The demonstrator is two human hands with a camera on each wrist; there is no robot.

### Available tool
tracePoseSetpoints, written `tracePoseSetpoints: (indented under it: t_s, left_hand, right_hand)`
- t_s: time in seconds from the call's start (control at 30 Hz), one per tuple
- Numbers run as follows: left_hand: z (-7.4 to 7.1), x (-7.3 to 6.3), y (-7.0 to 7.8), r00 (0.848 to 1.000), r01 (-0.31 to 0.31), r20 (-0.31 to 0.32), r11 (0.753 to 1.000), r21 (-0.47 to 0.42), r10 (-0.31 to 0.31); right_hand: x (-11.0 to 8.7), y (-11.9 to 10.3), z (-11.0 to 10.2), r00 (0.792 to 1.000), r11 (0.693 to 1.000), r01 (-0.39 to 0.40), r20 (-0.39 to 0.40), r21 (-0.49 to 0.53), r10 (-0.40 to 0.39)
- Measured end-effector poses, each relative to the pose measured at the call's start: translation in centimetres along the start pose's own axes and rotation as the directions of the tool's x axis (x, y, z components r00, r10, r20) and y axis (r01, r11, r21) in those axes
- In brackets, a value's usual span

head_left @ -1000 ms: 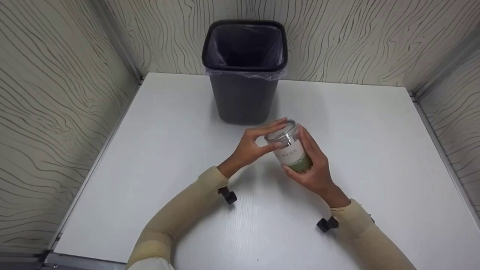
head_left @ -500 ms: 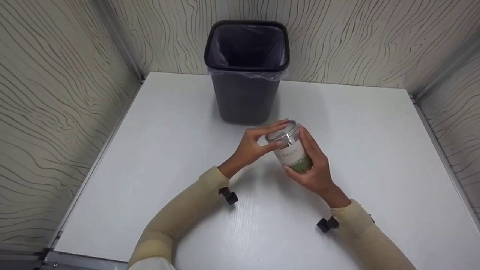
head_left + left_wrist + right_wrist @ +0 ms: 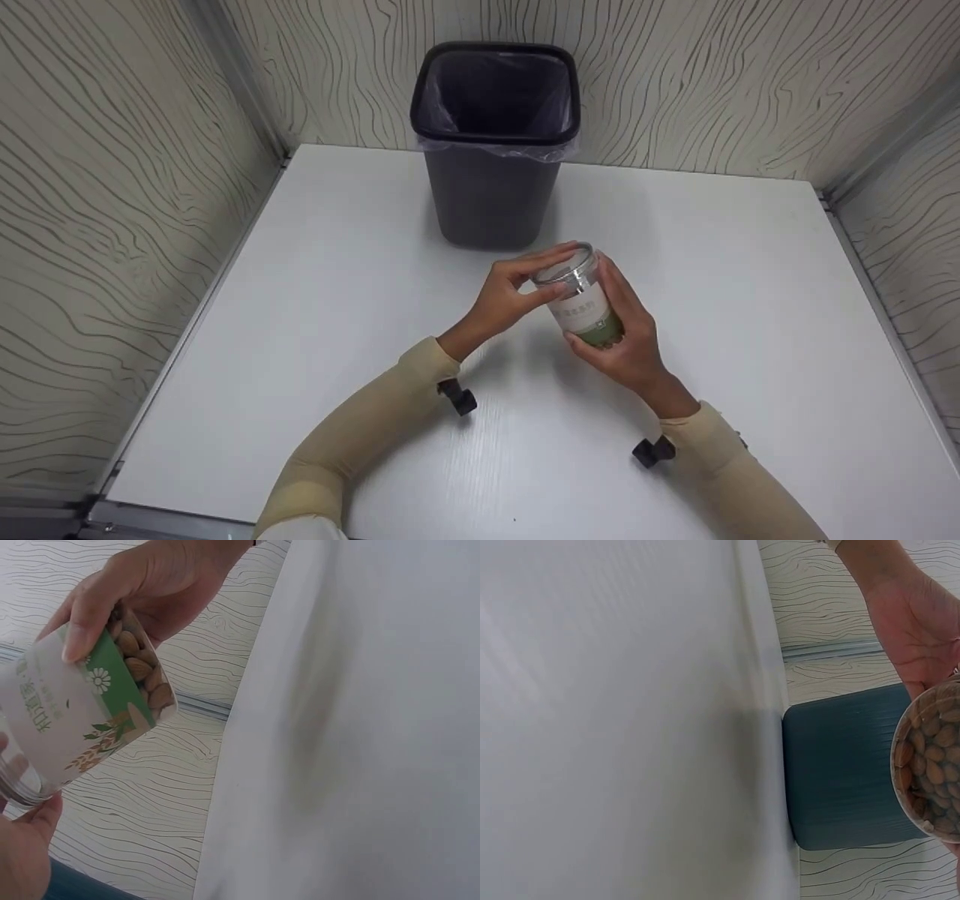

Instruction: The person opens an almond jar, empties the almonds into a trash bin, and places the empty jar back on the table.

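A clear plastic jar [image 3: 581,306] with a white and green label tilts above the table, its lidded top towards the upper left. Almonds [image 3: 142,667] show through its lower end in the left wrist view, and fill the jar's round base in the right wrist view. My right hand [image 3: 631,346] grips the body of the jar from the right, thumb near the base. From the left, my left hand [image 3: 501,298] holds the clear lid [image 3: 559,268], fingers along its far side and thumb on the near side.
Behind the jar, a dark bin [image 3: 491,195] with a clear plastic liner [image 3: 540,152] stands on the white table [image 3: 322,270]. Wood-grain patterned panels [image 3: 690,82] enclose the table's back and sides. Each sleeve carries a small black camera mount [image 3: 459,399].
The head view has shifted very slightly. Both hands keep their hold on the jar and its lid, with almost no visible movement.
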State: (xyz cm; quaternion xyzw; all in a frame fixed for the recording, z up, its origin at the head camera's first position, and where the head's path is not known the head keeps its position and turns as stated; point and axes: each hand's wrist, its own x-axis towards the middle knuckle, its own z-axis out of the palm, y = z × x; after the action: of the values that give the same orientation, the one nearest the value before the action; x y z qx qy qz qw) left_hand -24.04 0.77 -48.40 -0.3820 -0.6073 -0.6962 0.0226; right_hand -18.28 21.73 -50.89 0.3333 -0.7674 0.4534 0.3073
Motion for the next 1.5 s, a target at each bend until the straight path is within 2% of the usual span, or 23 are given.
tracePoseSetpoints:
  t_s: [0.37,0.67,0.77,1.0,1.2,1.3,1.5]
  left_hand:
    - [0.1,-0.2,0.2,1.0,0.005,-0.009,1.0,-0.013,-0.005]
    - [0.3,-0.4,0.3,0.999,0.028,-0.039,1.0,-0.013,-0.028]
    - [0.4,-0.4,0.8,0.998,0.032,-0.048,0.999,-0.01,-0.033]
    - [0.6,-0.4,3.0,0.997,0.051,-0.059,0.999,-0.011,-0.051]
    - [1.0,-0.6,3.5,0.993,0.071,-0.098,0.997,0.025,-0.068]
    - [1.1,-0.7,3.1,0.991,0.076,-0.115,0.996,0.035,-0.072]
    - [1.1,-0.9,1.2,0.987,0.088,-0.141,0.995,0.053,-0.08]
  right_hand:
    - [-0.2,0.2,0.3,1.0,1.0,0.005,-0.004,0.011,-0.005]
    - [-0.2,0.4,0.5,1.0,1.0,0.003,-0.004,0.014,-0.003]
    - [-0.3,0.4,0.6,1.0,1.0,0.003,-0.006,0.015,-0.003]
    - [-0.4,0.3,0.7,1.0,1.0,-0.011,-0.006,0.021,0.011]
    - [-0.5,0.3,0.9,1.0,1.0,0.012,-0.015,-0.026,-0.013]
    - [-0.5,0.4,0.9,1.0,0.999,0.021,-0.017,-0.026,-0.021]
    - [-0.4,0.5,1.0,0.999,0.999,0.028,-0.028,-0.031,-0.029]
